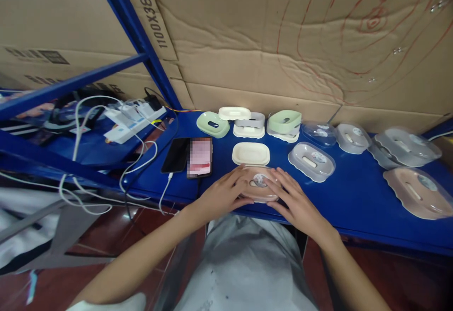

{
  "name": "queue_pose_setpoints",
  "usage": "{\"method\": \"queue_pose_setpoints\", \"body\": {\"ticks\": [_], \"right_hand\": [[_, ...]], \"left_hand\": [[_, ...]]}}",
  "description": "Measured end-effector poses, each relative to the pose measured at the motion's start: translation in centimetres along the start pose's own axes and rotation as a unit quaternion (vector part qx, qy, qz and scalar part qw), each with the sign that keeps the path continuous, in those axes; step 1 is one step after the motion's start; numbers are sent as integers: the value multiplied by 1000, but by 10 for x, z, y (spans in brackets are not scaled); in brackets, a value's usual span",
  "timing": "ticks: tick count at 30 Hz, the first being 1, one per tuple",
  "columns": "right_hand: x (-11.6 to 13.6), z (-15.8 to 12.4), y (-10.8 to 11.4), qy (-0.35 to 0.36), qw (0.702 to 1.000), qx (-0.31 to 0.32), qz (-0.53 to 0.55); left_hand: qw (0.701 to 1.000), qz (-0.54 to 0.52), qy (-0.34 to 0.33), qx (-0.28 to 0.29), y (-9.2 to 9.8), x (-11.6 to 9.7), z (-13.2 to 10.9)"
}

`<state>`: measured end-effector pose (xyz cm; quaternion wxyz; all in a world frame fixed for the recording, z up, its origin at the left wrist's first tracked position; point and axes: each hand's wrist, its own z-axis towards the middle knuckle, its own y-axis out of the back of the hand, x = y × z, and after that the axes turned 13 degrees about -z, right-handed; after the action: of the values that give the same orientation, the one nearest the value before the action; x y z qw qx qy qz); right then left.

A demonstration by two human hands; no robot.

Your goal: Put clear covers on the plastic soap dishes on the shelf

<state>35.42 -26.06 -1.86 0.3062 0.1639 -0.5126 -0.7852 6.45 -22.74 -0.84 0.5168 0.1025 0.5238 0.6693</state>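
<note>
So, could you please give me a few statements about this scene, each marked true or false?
1. The left hand and right hand are both on the pink case. True.
2. Both phones lie right of the pink case. False: the dark phone and lit phone lie to its left.
3. A cream tray lies just beyond the pink case. True.
4. The cardboard is unmarked. False: red lines cross the cardboard.

A black phone (174,155) lies near a white power strip (131,130).

Black print "1100X380X" (152,13), on brown cardboard (226,32), remainder cut off
</note>
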Motion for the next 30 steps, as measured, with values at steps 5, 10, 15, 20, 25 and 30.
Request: {"method": "queue_pose_setpoints", "body": {"ticks": [5,10,15,20,25,30], "right_hand": [[-8,-6,4,-29,999,10,35],[-7,-9,3,-56,998,-6,16],[-10,-13,1,-82,996,-30,-29],[-19,-18,-2,-135,986,-66,-74],[-21,-17,-8,-186,969,-89,-132],[-21,-16,-10,-175,975,-71,-120]], "left_hand": [[994,-101,24,29,8,4,14],[987,-133,33,83,13,-5,38],[972,-199,-14,127,29,6,60],[986,15,155,53,71,74,76],[942,158,293,37,95,138,80],[944,169,282,4,88,142,91]]}}
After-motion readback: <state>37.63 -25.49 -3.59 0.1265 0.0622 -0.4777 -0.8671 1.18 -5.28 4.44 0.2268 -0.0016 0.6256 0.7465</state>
